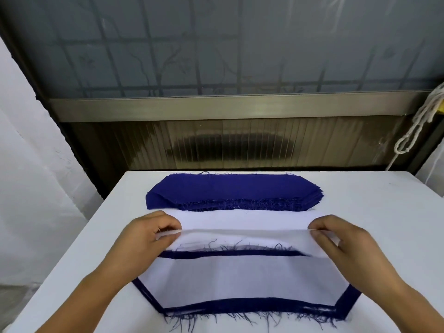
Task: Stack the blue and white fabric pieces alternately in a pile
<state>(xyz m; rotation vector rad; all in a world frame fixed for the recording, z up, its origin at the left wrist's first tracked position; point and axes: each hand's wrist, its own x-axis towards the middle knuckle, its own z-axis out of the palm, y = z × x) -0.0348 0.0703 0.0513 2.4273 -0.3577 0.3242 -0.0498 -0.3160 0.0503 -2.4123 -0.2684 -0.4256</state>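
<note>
White table [384,212] carries your blue stack [230,188] at its far edge, while your left hand [149,236] and right hand [346,241] each pinch an end of a white piece [240,234], seemingly to keep it flat over the pile [240,280] at the near edge.

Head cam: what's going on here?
A person is building a pile of fabric on a white table. Both hands, left and right, pinch the far edge of a white piece, one grip at each end, and hold that edge raised. The piece lies over a blue piece, whose fringed border shows around it. A blue stack waits at the table's far side, with a white layer in front of it.
</note>
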